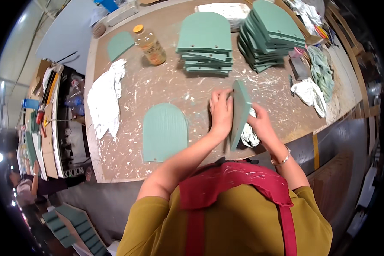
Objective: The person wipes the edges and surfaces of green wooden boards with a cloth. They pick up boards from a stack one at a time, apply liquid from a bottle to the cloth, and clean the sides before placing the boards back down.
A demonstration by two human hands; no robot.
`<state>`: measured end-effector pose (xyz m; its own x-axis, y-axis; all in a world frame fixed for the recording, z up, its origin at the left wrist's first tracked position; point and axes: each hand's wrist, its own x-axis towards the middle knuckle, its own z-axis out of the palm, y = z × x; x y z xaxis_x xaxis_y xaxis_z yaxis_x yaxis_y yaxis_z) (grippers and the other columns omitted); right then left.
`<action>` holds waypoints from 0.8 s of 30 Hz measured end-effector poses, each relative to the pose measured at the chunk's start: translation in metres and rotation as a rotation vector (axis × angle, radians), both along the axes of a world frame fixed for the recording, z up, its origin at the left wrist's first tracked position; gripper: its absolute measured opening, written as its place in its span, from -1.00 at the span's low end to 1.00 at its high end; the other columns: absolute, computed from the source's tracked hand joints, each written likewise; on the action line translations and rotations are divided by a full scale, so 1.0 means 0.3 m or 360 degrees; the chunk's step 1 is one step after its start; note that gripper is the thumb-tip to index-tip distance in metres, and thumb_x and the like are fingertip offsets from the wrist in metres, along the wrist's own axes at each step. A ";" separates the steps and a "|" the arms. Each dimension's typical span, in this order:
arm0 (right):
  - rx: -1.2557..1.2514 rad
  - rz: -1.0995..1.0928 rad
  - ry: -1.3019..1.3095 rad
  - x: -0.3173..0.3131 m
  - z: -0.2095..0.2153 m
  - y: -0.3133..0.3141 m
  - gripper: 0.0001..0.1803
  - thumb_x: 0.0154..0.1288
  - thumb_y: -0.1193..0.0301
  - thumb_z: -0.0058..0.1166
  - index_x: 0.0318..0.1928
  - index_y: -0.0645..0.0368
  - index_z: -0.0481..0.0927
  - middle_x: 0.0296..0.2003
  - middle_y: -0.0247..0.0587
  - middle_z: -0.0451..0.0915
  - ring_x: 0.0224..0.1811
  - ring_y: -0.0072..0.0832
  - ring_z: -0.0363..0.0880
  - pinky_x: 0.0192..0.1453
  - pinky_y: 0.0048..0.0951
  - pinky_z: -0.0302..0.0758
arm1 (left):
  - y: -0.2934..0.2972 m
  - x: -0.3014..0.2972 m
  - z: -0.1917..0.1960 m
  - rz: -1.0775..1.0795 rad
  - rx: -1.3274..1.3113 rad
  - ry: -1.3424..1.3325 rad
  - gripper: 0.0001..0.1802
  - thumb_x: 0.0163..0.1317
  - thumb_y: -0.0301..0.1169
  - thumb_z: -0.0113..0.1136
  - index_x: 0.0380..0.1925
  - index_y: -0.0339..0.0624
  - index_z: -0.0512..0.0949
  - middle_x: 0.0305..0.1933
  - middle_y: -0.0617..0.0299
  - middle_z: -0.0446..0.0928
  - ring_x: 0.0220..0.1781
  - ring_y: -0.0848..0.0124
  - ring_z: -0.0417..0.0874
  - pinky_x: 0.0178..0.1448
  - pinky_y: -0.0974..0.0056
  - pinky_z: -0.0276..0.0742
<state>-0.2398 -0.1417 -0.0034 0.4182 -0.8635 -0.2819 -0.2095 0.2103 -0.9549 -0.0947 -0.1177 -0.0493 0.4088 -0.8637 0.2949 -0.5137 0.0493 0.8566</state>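
A green round-topped panel point(240, 112) stands on its edge on the table between my hands. Against its left face rests my left hand point(221, 112), fingers bent and steadying it. On the other side my right hand point(262, 123) is closed round a white cloth point(249, 135), close to the panel's right face. Part of that cloth is hidden behind the hand. Left of my left forearm, another green panel point(165, 132) lies flat, its rounded end away from me.
Two stacks of green panels, a middle one point(205, 32) and a right one point(273, 21), stand at the back. A yellow-capped bottle point(151, 47) is near a single panel point(119, 45). White rags point(106, 100) lie left, more cloths point(309, 96) right. Another person point(27, 187) works far left.
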 end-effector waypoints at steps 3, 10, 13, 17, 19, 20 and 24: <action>-0.0597 0.0225 0.0215 0.069 0.140 0.045 -0.81 0.10 0.50 0.12 -0.25 0.29 0.49 -0.32 -0.08 0.50 -0.25 -0.32 0.52 -0.19 -0.37 0.42 | 0.133 0.077 0.017 -0.0469 0.0281 0.1741 -0.78 0.33 -0.40 0.01 -0.09 -0.22 0.49 -0.16 0.20 0.49 -0.14 0.45 0.49 -0.02 0.26 0.45; -0.1815 0.1043 0.0060 0.276 0.320 0.082 -0.75 -0.02 0.48 0.15 -0.26 0.13 0.47 -0.31 -0.16 0.41 -0.28 -0.17 0.47 -0.23 -0.22 0.47 | 0.413 0.547 0.378 -0.0646 0.0737 0.2071 -0.24 0.37 0.19 -0.27 0.28 -0.22 0.26 0.26 0.03 0.39 0.21 0.22 0.49 0.21 0.12 0.49; -0.1959 0.1365 -0.0124 0.364 0.337 0.112 -0.79 -0.04 0.50 0.12 -0.32 0.10 0.45 -0.34 -0.22 0.40 -0.29 -0.23 0.47 -0.26 -0.24 0.47 | 0.503 0.663 0.361 -0.0902 0.0481 0.2329 -0.14 0.31 0.30 -0.33 0.31 -0.20 0.22 0.30 0.01 0.34 0.26 0.16 0.45 0.28 0.06 0.42; -0.2087 0.1543 -0.0244 0.447 0.331 0.101 -0.84 0.00 0.48 0.11 -0.36 0.10 0.42 -0.35 -0.26 0.40 -0.28 -0.28 0.47 -0.29 -0.27 0.46 | 0.568 0.700 0.381 -0.0901 0.0331 0.2378 -0.11 0.29 0.31 -0.29 0.32 -0.23 0.20 0.34 -0.01 0.29 0.32 0.14 0.37 0.35 -0.01 0.32; -0.2161 0.1610 -0.0237 0.498 0.356 0.066 -0.83 0.02 0.45 0.12 -0.38 0.10 0.40 -0.35 -0.26 0.40 -0.26 -0.28 0.47 -0.28 -0.25 0.47 | 0.582 0.735 0.366 -0.0947 0.0244 0.2428 -0.16 0.31 0.23 -0.21 0.32 -0.26 0.19 0.34 -0.03 0.28 0.34 0.13 0.34 0.37 -0.01 0.29; -0.2218 0.1626 -0.0247 0.524 0.371 0.046 -0.82 0.01 0.45 0.13 -0.37 0.10 0.41 -0.35 -0.26 0.41 -0.24 -0.28 0.48 -0.27 -0.22 0.48 | 0.589 0.757 0.359 -0.0951 0.0198 0.2439 -0.20 0.32 0.17 -0.16 0.31 -0.28 0.19 0.33 -0.04 0.28 0.35 0.13 0.33 0.38 -0.01 0.28; -0.2288 0.1652 -0.0086 0.600 0.347 0.011 -0.76 -0.06 0.48 0.16 -0.31 0.10 0.45 -0.28 -0.25 0.45 -0.16 -0.26 0.51 -0.22 -0.26 0.51 | 0.581 0.726 0.390 -0.0544 0.0375 0.1988 -0.29 0.28 -0.04 -0.01 0.26 -0.34 0.21 0.24 -0.05 0.36 0.27 0.10 0.42 0.34 0.00 0.33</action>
<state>-0.0598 -0.1385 0.1007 0.8838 0.2076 0.4192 0.3354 -0.9059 -0.2584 0.1232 0.0565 0.0677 0.0463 -0.9557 -0.2907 0.6337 -0.1968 0.7481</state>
